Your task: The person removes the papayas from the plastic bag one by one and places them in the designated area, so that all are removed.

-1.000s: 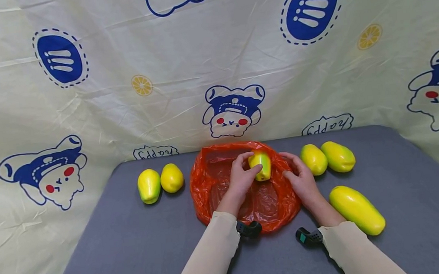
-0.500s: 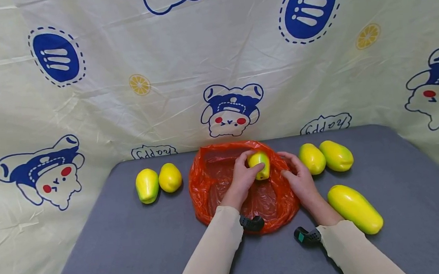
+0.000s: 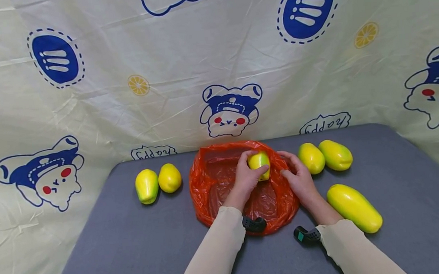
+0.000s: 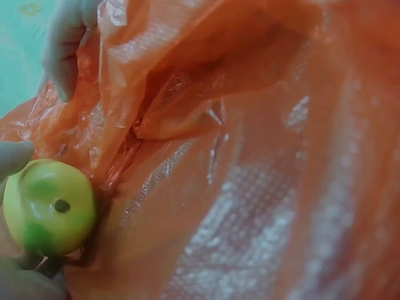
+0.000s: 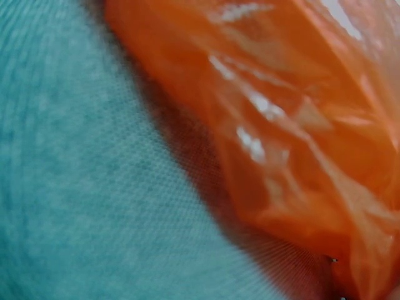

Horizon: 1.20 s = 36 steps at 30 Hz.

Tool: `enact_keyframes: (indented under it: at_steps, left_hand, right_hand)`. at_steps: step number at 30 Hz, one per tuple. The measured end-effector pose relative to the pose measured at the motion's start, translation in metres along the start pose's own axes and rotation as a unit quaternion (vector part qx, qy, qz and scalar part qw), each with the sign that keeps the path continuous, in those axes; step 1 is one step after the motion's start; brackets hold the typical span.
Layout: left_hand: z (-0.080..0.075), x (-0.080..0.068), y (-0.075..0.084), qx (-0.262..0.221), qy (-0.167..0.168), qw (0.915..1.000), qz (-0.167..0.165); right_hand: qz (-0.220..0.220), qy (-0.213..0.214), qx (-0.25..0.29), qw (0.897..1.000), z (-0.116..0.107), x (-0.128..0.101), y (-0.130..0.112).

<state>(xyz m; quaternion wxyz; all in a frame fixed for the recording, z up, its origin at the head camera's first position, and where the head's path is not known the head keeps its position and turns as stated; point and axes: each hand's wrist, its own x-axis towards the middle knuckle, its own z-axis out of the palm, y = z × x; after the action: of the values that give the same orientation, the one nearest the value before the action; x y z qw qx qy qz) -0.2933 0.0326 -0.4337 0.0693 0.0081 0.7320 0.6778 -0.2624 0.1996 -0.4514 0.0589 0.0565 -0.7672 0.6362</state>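
Observation:
A red plastic bag (image 3: 204,190) lies spread on the table with its wide mouth facing up. My left hand (image 3: 245,176) reaches over the mouth and grips a small yellow-green papaya (image 3: 259,161) between thumb and fingers. In the left wrist view, that papaya (image 4: 53,206) shows its dark-spotted end, close against the bag's inner wall (image 4: 206,181). At the right rim, my right hand (image 3: 301,180) holds the bag with bent fingers. Only crumpled plastic (image 5: 281,125) and table cloth appear in the right wrist view; the right fingers are hidden there.
Two papayas (image 3: 147,187) stand left of the bag on the grey table (image 3: 135,249). Two more (image 3: 335,155) lie behind the right hand, and a long papaya (image 3: 355,208) rests beside the right forearm. A printed curtain (image 3: 174,71) hangs behind the table.
The left hand has turned slightly, and its thumb now reaches further across the papaya. The right hand stays on the rim. The head view has shifted a little.

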Motion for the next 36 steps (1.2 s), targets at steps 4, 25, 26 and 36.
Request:
enact_keyframes:
  at_steps: [4, 25, 26, 36]
  left_hand:
    - [0.003, -0.002, 0.001, 0.010, 0.007, 0.9999, 0.010]
    - [-0.001, -0.001, 0.000, -0.001, 0.049, 0.9986, 0.021]
    - [-0.002, -0.002, 0.000, -0.002, 0.052, 0.9985, 0.019]
    - [-0.014, -0.017, 0.015, -0.046, 0.046, 0.9978, -0.008]
  right_hand:
    - [-0.003, 0.000, 0.003, 1.000, 0.000, 0.000, 0.001]
    - [0.014, 0.018, -0.002, 1.000, 0.004, 0.001, 0.000]
    - [0.014, 0.018, -0.003, 1.000, 0.004, 0.001, 0.000]
    - [0.017, 0.023, -0.015, 0.999, 0.000, 0.003, 0.004]
